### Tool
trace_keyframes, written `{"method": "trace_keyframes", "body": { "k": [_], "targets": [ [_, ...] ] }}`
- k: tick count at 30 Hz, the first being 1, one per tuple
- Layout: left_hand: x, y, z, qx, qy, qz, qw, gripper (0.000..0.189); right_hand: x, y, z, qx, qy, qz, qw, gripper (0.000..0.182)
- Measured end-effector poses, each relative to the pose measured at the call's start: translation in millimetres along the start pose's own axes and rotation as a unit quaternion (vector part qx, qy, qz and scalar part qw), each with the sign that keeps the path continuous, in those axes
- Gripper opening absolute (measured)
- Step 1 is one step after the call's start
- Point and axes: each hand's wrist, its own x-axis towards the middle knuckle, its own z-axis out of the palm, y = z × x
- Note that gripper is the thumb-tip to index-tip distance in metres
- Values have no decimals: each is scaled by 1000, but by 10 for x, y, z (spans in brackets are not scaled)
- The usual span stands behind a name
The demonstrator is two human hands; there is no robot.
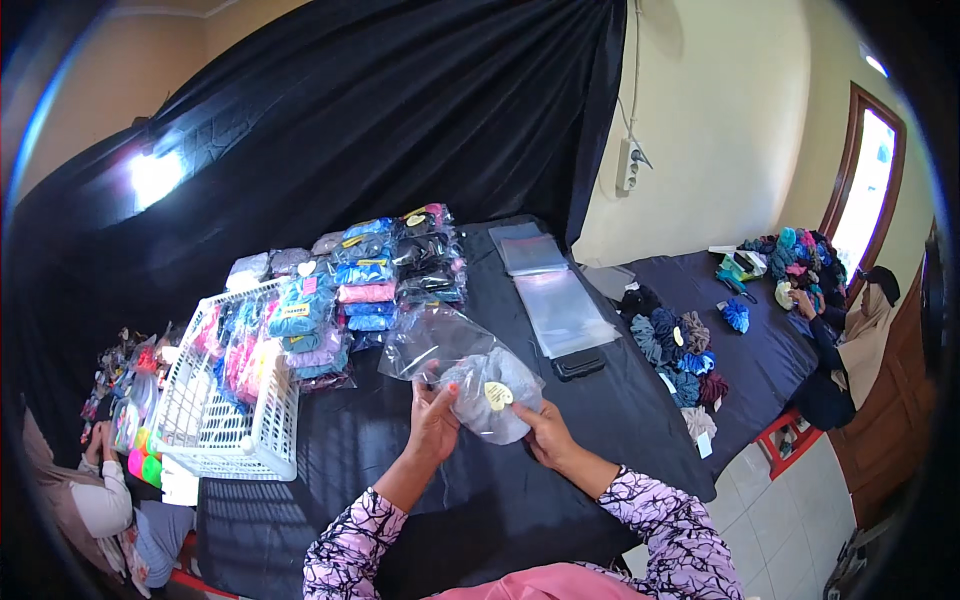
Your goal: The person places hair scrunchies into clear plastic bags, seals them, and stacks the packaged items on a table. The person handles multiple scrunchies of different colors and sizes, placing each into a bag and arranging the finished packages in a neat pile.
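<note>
Between my hands is a clear plastic bag (420, 337) with a grey fabric scrunchie (469, 375) inside it. A pale heart-shaped tag (497, 395) shows on the scrunchie. My left hand (435, 420) grips the bag's left side, thumb on the front. On the right side, my right hand (551, 431) pinches the bag's edge near the tag. The bag's upper part sticks out loose and flat, up and to the left. Both hands are above the black tablecloth (480, 495).
Packed scrunchies (367, 292) are stacked behind a white plastic basket (270, 450). Flat clear bags (562, 315) lie by a black case (577, 366). Loose scrunchies (675, 337) cover part of the right table. One person (862, 322) sits right, another (97, 495) left.
</note>
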Motion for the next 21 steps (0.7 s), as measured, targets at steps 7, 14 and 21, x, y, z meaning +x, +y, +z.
{"method": "trace_keyframes", "body": {
  "k": [7,14,21],
  "targets": [
    [1,12,17,129,104,-90,982,62,16,62,-145,-94,-27,-18,995,34],
    [109,-86,-375,-43,31,-94,994,53,-20,-21,-98,-20,-32,34,999,39],
    [97,-36,-309,-85,49,-87,991,41,114,43,-259,-44,7,23,999,42]
  ]
}}
